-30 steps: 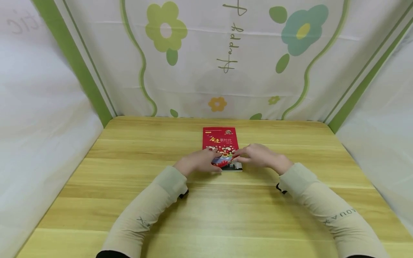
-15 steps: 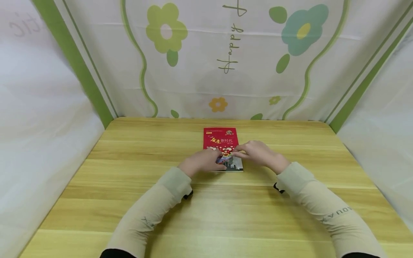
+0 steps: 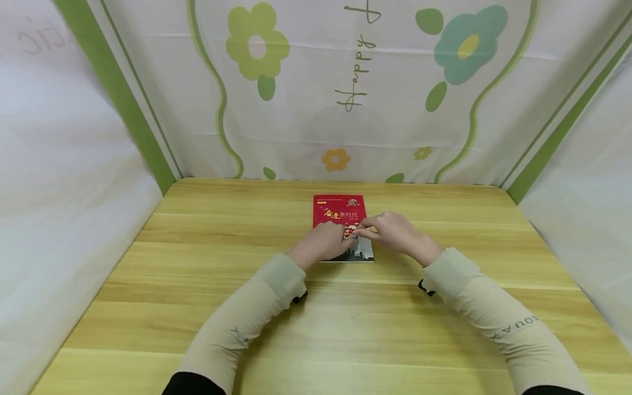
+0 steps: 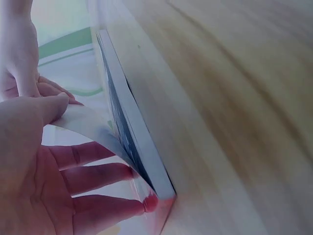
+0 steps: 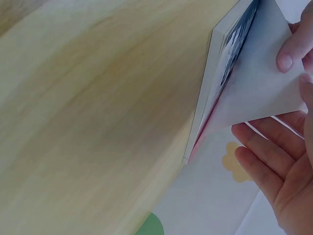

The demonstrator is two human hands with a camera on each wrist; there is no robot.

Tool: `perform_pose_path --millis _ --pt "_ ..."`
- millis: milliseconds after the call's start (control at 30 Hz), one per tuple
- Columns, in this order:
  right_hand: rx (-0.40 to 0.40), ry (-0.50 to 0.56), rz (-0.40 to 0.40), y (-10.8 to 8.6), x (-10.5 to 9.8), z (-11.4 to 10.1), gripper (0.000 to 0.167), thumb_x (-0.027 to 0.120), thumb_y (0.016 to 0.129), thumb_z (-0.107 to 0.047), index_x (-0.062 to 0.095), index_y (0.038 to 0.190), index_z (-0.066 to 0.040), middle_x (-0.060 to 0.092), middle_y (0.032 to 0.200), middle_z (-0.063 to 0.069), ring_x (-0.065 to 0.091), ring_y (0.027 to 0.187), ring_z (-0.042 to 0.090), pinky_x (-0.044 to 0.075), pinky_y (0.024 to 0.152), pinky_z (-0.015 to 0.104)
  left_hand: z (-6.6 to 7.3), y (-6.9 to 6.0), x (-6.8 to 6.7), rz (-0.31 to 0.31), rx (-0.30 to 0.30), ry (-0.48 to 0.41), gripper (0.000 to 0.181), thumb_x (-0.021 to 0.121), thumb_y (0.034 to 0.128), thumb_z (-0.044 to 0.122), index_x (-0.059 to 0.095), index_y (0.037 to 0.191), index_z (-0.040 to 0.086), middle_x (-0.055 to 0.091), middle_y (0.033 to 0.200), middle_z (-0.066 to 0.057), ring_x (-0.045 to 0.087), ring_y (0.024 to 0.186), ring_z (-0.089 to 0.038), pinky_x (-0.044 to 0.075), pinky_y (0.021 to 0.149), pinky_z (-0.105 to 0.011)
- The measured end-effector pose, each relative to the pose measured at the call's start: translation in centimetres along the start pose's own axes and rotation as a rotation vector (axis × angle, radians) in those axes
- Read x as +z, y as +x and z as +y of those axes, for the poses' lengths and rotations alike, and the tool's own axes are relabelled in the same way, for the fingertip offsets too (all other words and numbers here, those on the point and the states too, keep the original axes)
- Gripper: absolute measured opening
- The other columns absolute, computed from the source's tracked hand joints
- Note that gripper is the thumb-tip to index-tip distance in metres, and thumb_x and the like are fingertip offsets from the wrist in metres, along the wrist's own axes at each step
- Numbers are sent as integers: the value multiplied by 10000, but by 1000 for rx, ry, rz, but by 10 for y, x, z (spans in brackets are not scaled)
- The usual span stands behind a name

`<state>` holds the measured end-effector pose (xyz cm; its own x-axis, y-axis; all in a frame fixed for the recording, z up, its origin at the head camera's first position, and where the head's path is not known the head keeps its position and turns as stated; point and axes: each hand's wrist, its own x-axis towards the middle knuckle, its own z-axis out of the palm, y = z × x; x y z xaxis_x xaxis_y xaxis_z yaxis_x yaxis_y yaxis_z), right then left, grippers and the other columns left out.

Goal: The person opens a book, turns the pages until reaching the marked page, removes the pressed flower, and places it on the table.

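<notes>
A book with a red printed cover lies on the wooden table. Its cover is lifted at the near right corner and curls up, baring a dark-and-white page beneath. My left hand pinches the raised cover, thumb on its white inner side and fingers against the outside. Close by, the right hand pinches the cover's corner between thumb and forefinger. In the right wrist view the right hand's other fingers are spread below the cover, with the left thumb on the white side.
The wooden table runs to a white curtain with printed flowers at the back. White cloth walls stand at both sides, with green bands along the corners.
The left hand has moved right, towards the right hand, and now pinches the cover. The lifted corner is bent further back, showing more of the page beneath.
</notes>
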<state>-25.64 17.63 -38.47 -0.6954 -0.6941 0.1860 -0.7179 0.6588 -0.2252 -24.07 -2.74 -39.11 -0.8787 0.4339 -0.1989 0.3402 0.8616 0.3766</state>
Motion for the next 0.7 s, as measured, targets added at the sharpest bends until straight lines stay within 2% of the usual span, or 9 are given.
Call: perform_pose_path --millis 133,267,367,467,567,700 --pt "26 6 8 0 0 0 277 696 993 -330 800 1048 -79 781 918 41 691 689 113 596 717 376 3 3 0 14 -7 4 483 588 1027 493 600 717 123 457 553 -10 433 451 -136 401 473 -247" --pt "72 12 24 -1 -2 0 339 690 994 -352 795 1134 -62 782 959 101 691 678 155 594 739 408 0 5 1 39 -3 -6 507 556 1041 497 597 690 133 474 557 -11 456 465 -137 417 488 -249" --pt "109 -6 54 -3 -5 2 376 690 994 -351 779 1167 -29 770 1024 154 743 779 258 595 798 453 -4 6 1 64 -2 -32 522 532 1049 504 609 695 129 497 572 -20 489 496 -151 436 529 -264" --pt "143 -9 67 -6 -7 6 374 690 997 -337 773 1171 -17 753 1100 165 739 970 339 574 874 495 -8 5 -1 73 -18 -87 496 550 1038 506 644 739 122 538 609 -41 520 537 -173 464 572 -281" --pt "147 -1 34 -9 -7 8 338 705 990 -306 780 1154 -20 754 1102 163 743 966 324 567 892 499 -13 3 -3 62 -40 -147 451 570 1027 512 674 808 132 564 660 -49 541 578 -178 484 613 -291" --pt "70 2 -78 -9 -5 8 343 723 979 -279 762 1182 -4 755 1092 173 743 789 230 585 863 456 -18 1 -6 60 -30 -212 444 557 1041 494 692 877 104 559 657 -52 546 551 -176 487 587 -292"
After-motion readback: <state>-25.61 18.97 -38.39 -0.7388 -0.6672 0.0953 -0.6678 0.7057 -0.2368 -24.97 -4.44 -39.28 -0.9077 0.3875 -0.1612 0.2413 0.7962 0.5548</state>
